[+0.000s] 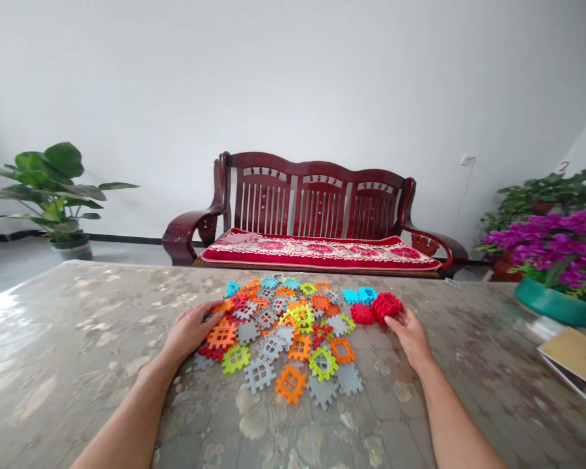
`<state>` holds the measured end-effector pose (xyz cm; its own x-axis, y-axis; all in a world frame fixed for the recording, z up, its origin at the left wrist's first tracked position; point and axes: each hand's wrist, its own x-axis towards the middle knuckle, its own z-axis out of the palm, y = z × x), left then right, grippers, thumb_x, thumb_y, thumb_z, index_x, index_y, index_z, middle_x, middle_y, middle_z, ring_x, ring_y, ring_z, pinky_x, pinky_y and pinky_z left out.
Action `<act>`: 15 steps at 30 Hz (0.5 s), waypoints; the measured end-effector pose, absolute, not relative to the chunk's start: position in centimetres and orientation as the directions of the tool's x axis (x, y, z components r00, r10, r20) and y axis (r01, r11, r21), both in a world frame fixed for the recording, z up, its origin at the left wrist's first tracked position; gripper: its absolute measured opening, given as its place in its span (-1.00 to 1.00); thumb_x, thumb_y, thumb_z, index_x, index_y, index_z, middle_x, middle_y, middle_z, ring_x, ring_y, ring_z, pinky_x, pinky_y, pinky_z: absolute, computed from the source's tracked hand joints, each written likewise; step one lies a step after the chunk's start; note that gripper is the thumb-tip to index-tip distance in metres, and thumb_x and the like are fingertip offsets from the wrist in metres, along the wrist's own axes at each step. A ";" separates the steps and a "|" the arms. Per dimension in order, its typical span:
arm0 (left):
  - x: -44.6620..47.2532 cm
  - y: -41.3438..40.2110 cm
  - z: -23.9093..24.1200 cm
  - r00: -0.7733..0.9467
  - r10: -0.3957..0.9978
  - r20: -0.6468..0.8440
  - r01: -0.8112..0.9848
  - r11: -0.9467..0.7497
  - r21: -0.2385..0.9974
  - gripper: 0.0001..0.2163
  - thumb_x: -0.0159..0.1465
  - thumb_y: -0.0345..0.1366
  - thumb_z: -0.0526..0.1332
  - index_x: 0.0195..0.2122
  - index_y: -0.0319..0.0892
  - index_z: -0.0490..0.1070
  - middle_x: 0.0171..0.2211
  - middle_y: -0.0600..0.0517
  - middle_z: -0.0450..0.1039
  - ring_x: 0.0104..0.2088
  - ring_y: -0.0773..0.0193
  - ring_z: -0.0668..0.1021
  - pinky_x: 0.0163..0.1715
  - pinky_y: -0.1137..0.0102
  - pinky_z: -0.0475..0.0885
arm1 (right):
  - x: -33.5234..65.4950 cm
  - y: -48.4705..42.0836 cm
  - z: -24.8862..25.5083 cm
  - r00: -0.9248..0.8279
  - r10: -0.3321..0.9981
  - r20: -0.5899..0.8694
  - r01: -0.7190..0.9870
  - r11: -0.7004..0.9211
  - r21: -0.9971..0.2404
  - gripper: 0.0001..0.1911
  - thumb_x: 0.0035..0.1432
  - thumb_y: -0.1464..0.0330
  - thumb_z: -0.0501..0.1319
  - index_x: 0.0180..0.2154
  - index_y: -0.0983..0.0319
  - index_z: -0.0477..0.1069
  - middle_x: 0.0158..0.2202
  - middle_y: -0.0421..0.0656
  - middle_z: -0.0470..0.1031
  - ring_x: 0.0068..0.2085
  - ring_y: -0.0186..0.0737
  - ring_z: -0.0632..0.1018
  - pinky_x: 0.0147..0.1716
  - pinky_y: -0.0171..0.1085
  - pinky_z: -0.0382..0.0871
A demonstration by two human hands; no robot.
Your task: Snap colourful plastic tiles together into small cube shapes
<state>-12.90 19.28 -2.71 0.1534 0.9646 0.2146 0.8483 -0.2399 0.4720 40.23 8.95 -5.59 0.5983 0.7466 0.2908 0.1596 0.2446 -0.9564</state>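
A spread-out pile of plastic interlocking building tiles in orange, grey, red, lime and blue lies on the table before me. My left hand rests at the pile's left edge, thumb and fingers apart. Its fingertips touch an orange tile; another orange window tile lies just below. On the right, my right hand grips a red block of joined tiles by its lower right side. A flat red tile and blue tiles lie left of that block.
The table has a patterned, glossy cover. At its right stand a teal pot of purple flowers and a brown book or box. A small grey tile lies at the far edge. Behind is a wooden bench.
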 end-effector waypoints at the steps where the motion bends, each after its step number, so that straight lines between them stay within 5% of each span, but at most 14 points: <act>1: -12.9 19.3 -2.7 0.153 0.964 0.217 0.847 -0.241 0.473 -0.54 0.26 0.01 0.03 0.06 -0.04 0.46 0.01 0.05 0.56 0.00 0.10 0.56 0.05 0.32 0.36 | 40.2 9.0 -5.6 0.599 0.745 0.292 0.167 0.240 -0.956 -0.24 -0.23 0.19 0.44 0.05 0.26 0.36 0.07 0.06 0.50 0.07 0.05 0.52 0.16 0.06 0.30; 15: -13.0 19.5 -2.9 0.148 0.964 0.221 0.839 -0.241 0.488 -0.52 0.24 0.04 0.03 0.06 -0.07 0.47 0.00 0.03 0.57 0.01 0.09 0.55 0.05 0.31 0.36 | 40.0 9.4 -5.9 0.612 0.716 0.334 0.315 0.167 -0.934 -0.37 -0.17 0.19 0.34 -0.01 0.26 0.41 -0.05 0.03 0.59 -0.07 0.02 0.60 0.04 0.01 0.43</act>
<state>-13.02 19.45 -2.91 0.1485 0.9639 0.2212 0.8387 -0.2412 0.4883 40.01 9.44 -5.88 0.6125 0.7162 0.3345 0.3149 0.1670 -0.9343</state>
